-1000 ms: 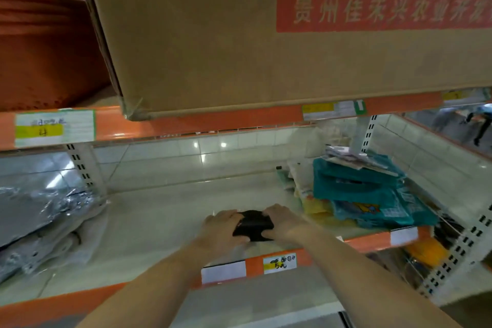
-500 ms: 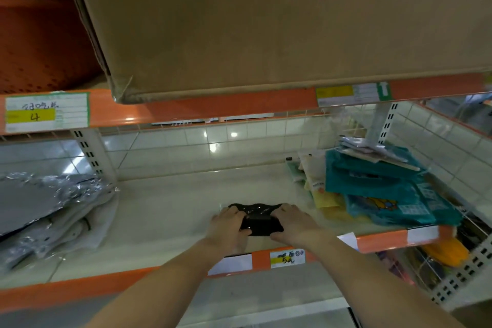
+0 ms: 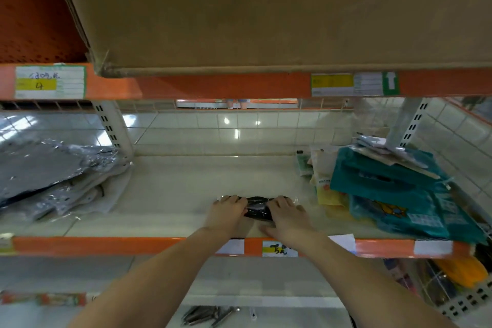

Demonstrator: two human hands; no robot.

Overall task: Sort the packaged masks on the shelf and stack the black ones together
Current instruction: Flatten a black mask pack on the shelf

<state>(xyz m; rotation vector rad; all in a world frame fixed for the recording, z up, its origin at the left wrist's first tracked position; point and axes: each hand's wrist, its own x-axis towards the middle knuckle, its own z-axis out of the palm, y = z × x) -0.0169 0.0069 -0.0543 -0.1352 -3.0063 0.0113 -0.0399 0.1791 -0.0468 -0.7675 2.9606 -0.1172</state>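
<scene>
**Both hands on the black mask pack at the shelf front**

The black mask pack (image 3: 257, 208) lies flat on the white shelf (image 3: 186, 181), near the front orange edge (image 3: 106, 245) and about in the middle of the bay. Its long axis runs left to right, parallel to this edge; the clear wrapping shines between the hands.

The left hand (image 3: 226, 212) covers the left end of the pack and the right hand (image 3: 286, 214) covers the right end — both palms down, fingers bent over the plastic and holding it against the shelf. Both forearms reach in from below, over the price labels.

To the right, apart from the pack, is a pile of teal packages (image 3: 394, 194) on yellow ones. To the left lie silver foil bags (image 3: 53, 168). A big cardboard box (image 3: 266, 8) stands on the shelf above.
</scene>
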